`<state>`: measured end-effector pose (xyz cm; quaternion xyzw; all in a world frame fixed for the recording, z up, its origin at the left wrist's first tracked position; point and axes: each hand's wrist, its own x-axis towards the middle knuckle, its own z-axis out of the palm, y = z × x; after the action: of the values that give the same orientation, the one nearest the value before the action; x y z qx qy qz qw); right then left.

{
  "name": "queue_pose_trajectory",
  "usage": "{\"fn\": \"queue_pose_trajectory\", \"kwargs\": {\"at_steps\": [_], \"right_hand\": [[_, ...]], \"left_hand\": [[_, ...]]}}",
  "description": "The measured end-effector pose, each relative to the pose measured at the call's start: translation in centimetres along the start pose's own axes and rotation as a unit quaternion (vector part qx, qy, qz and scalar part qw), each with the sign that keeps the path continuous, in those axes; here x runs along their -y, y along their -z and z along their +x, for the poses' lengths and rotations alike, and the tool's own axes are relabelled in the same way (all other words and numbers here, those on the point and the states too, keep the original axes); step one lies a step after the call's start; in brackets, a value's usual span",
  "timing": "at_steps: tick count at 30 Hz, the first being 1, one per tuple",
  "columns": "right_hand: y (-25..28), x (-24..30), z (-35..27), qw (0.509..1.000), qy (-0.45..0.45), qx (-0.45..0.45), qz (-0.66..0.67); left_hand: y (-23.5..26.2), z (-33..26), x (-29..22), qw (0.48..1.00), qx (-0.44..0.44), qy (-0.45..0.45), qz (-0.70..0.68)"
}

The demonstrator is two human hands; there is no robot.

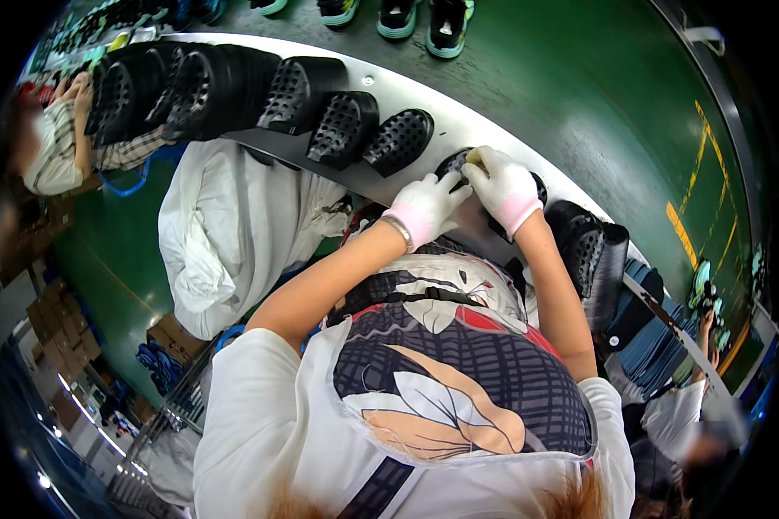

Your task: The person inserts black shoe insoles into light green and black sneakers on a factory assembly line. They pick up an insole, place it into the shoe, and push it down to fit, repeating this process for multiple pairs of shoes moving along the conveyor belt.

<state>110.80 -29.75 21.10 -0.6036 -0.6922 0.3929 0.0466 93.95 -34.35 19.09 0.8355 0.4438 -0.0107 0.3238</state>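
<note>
Both gloved hands meet at centre frame over a black shoe sole [538, 186] on the bench [459, 130]. The left hand [424, 208] lies with fingers together against it; the right hand [504, 184] pinches a small yellowish piece [474, 159] at its upper edge. A loose pinch could drop the piece; a push could knock the soles [346, 128] queued toward upper left.

Black soles [342, 128] crowd the bench [459, 130] on both sides; open green belt [580, 95] lies beyond.
</note>
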Motion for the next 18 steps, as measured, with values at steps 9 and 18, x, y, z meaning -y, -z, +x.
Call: {"fn": "queue_pose_trajectory", "kwargs": {"at_steps": [9, 18], "right_hand": [[-3.4, 1.8, 5.7, 0.995, -0.002, 0.021, 0.100], [-6.1, 1.6, 9.5, 0.991, -0.100, 0.065, 0.064]], "left_hand": [[6.3, -6.8, 3.7, 0.891, -0.386, 0.194, -0.141], [3.3, -7.6, 11.8, 0.885, -0.299, 0.320, -0.160]]}}
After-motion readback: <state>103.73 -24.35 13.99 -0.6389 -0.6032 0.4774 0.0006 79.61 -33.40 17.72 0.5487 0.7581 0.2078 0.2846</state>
